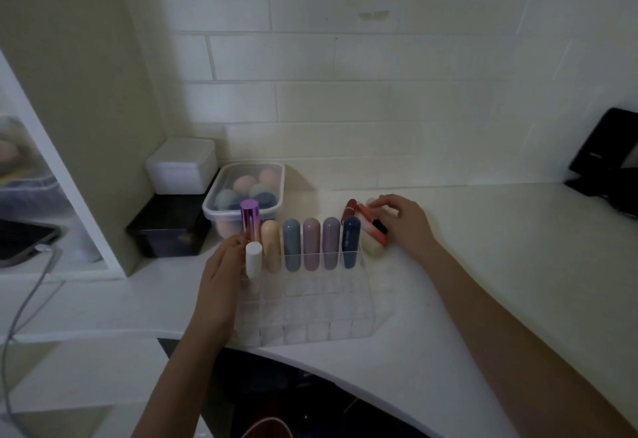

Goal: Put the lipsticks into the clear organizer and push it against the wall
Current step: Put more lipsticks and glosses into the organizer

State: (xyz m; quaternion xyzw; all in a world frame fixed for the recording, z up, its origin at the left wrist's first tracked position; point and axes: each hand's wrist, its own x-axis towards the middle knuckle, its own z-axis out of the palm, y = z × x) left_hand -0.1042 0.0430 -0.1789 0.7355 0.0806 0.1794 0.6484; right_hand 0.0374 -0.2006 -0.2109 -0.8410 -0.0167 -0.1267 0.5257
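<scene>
A clear grid organizer [310, 313] stands on the white counter near its front edge. Its back row holds several capsule-shaped lipsticks: peach [270, 246], blue-grey [291, 244], pink [311, 243], mauve [331, 242] and navy [351, 242]. A purple metallic tube [249, 218] and a white tube [253, 259] stand at the left end. My left hand [221, 275] rests against the organizer's left side by the purple tube. My right hand [402, 221] lies on a small pile of loose lipsticks [371, 230] just right of the organizer, its fingers touching a pale one.
A lidded clear tub of makeup sponges [247, 192] sits behind the organizer, with a white box [181, 166] on a black box [169, 227] to its left. The tiled wall [345, 109] is behind. A black object [607, 161] stands at the far right. A cable [24, 303] hangs left.
</scene>
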